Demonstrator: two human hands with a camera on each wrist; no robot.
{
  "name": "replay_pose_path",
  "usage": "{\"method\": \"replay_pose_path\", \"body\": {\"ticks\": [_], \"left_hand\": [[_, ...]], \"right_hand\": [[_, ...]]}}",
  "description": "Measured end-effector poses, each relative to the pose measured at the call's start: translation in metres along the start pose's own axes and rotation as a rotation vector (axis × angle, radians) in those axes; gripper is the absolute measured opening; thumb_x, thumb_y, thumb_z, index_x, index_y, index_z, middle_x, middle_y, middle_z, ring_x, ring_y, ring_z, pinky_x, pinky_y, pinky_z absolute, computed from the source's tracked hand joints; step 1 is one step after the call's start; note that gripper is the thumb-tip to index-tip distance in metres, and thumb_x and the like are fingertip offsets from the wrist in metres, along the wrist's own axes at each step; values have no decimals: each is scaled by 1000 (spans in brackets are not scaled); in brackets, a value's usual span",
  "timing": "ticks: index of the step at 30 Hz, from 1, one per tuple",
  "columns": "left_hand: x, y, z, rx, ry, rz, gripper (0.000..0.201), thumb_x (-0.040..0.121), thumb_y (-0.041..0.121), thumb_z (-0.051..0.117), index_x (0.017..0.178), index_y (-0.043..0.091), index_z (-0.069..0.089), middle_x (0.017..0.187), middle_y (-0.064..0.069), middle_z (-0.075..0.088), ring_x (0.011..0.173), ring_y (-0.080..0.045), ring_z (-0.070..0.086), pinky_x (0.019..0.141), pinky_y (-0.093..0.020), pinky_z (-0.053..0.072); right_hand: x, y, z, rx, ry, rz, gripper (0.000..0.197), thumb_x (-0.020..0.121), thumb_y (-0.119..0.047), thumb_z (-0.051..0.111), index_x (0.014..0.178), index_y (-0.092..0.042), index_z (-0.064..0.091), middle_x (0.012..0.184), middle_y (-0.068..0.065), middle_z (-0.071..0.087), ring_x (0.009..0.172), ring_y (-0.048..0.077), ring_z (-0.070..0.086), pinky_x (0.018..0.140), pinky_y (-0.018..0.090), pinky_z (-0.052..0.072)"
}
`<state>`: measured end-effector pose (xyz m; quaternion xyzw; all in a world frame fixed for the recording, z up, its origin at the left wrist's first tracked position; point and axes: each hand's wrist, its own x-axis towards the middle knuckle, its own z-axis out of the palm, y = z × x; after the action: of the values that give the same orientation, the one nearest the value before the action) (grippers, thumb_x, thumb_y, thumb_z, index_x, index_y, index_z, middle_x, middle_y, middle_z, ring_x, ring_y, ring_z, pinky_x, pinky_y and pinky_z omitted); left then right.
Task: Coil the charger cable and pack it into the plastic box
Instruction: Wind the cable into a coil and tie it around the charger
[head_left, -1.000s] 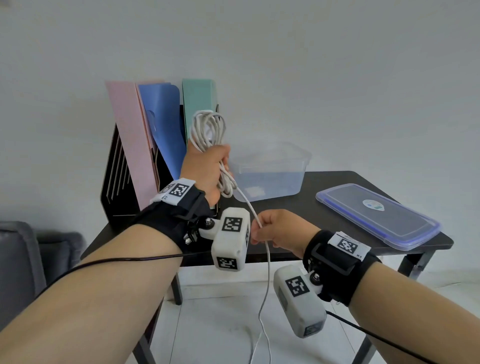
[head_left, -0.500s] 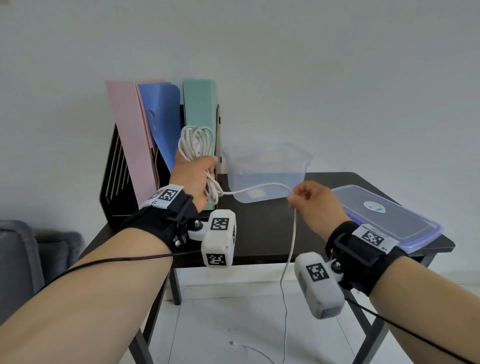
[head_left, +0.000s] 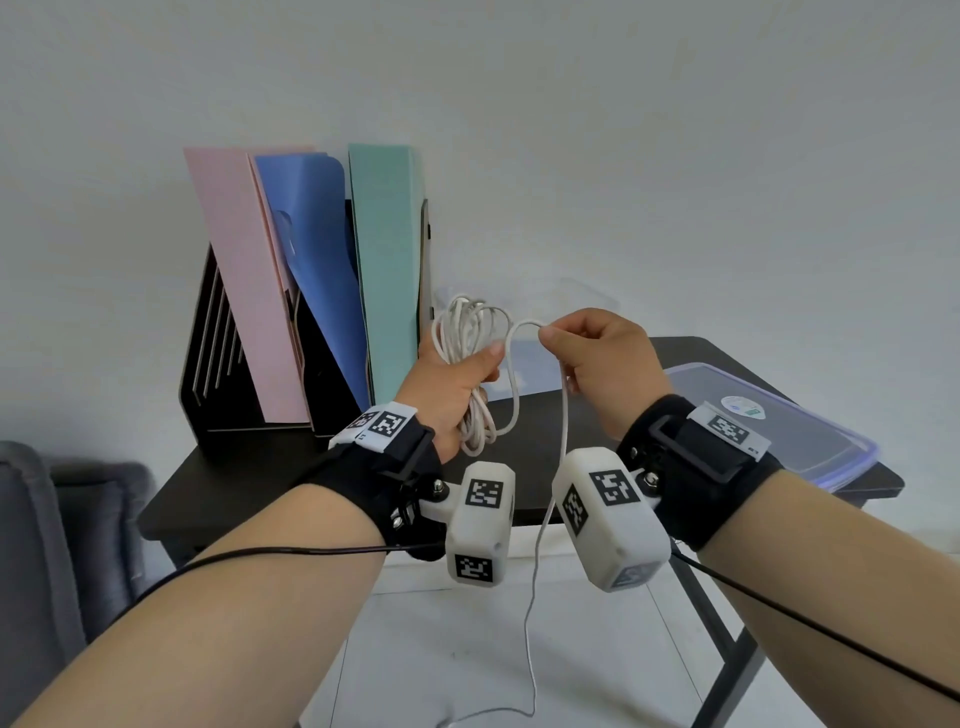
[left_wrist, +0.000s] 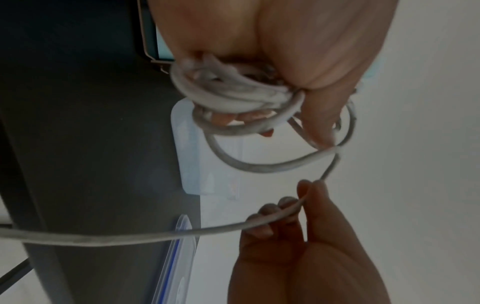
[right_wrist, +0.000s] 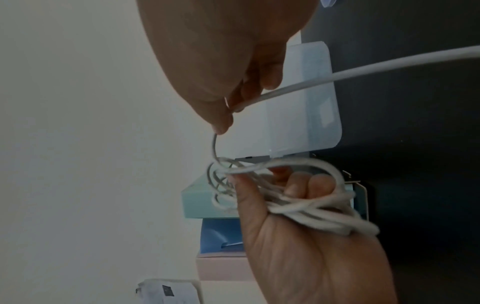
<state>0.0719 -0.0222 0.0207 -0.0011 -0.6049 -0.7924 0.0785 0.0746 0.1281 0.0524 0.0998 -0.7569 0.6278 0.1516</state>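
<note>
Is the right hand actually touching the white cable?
Touching. The left wrist view shows the right hand with its fingers curled round the white cable; the head view agrees.

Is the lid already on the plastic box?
No, the lid lies flat on the table, apart from the box.

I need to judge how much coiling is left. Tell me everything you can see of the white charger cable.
The white charger cable is thin, round and flexible. Most of it is gathered in several loose loops gripped in the left hand. One strand arcs to the right hand, which pinches it. From there the rest hangs down to the floor, uncoiled. Its ends are not visible.
</note>
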Motion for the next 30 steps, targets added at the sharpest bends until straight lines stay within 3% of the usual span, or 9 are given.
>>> {"method": "replay_pose_path", "body": {"ticks": [2,4,10,13,17,19,25,28,30], "left_hand": [[-4,1,3,30,-2,-21,80,65,52,73,133,22,43,78,-1,55,56,-13,47,53,-27,38],[-7,0,5,51,-5,-9,85,59,54,70,133,26,42,81,0,55,61,-13,49,52,-26,41],[-8,-7,7,88,-75,51,79,67,0,73,133,25,38,124,-7,59,113,-22,58,85,-32,50],[-12,-6,8,45,-141,40,76,71,-9,64,134,24,38,123,-14,60,103,-25,63,73,-31,54],[-20,2,6,32,-255,27,53,81,-16,53,122,18,47,89,-8,60,51,-3,60,45,-16,46],[-22,5,5,28,-314,5,45,84,-17,48,110,19,50,85,-8,60,41,-1,57,41,-14,44],[-23,2,1,-19,-330,-76,34,78,-10,59,102,13,58,69,-6,65,45,-10,56,42,-18,45],[-23,-1,4,-29,-278,-27,42,74,-9,62,106,18,60,78,0,70,66,-12,67,56,-24,53],[-25,0,7,-30,-234,-2,38,82,-13,55,105,17,58,77,0,69,61,-8,66,54,-21,52]], "right_hand": [[1,0,2,-16,18,2,14,81,-18,67,68,-16,62,60,-5,52,56,11,46,59,27,42],[1,-1,3,-23,36,-2,17,81,-17,66,65,-17,60,60,-6,52,57,11,47,60,28,42],[-1,-6,16,66,-11,29,16,80,-13,68,68,-17,59,60,-2,52,51,12,44,51,26,40],[-1,-8,19,88,-28,2,18,79,-11,69,74,-21,55,66,4,53,50,15,47,52,29,41],[-3,-12,18,48,-58,-38,22,81,-8,67,89,-21,51,72,6,55,54,16,53,51,28,47],[-4,-14,17,31,-60,-59,25,81,-7,65,97,-18,50,71,4,55,52,13,54,47,25,47],[-3,-10,18,39,-63,-79,20,80,-7,69,82,-19,53,64,0,53,48,11,52,55,32,51],[-5,-8,19,106,-94,-62,18,81,-8,68,81,-18,53,62,-2,51,49,10,51,56,28,51],[-8,-5,19,120,-111,-37,13,83,-16,68,82,-18,55,67,0,52,56,11,51,57,26,49]]}}
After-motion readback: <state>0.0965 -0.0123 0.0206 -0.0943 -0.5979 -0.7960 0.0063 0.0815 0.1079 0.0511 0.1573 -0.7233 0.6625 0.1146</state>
